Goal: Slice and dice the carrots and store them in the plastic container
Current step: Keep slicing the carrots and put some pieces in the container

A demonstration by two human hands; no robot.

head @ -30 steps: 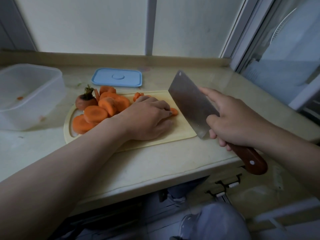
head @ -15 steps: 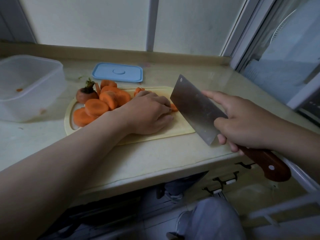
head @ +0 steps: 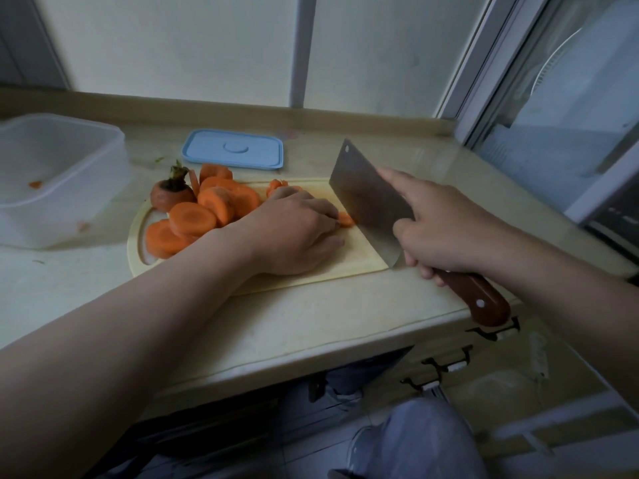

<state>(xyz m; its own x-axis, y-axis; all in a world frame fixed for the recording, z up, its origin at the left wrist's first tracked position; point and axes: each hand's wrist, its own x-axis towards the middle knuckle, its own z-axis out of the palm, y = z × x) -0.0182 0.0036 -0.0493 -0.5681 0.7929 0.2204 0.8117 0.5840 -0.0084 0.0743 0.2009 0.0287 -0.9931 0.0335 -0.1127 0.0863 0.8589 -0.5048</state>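
A pale stone counter (head: 311, 323) runs beneath frosted window panes (head: 173, 46), dark-handled drawers (head: 484, 371) below.

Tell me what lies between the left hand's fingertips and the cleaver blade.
In the head view, one small carrot piece lies there on the cutting board, poking out from the fingertips of the left hand, beside the blade of the cleaver.

Mostly hidden under the grips

The left grip (head: 297, 233) covers nearly all of the carrot piece (head: 345, 219); I see only its orange tip. The right grip (head: 446, 229) hides the front of the cleaver (head: 366, 205) handle. The plastic container (head: 86, 209) is cut off at the left edge, and the orange specks (head: 35, 184) inside are too small for me to identify.
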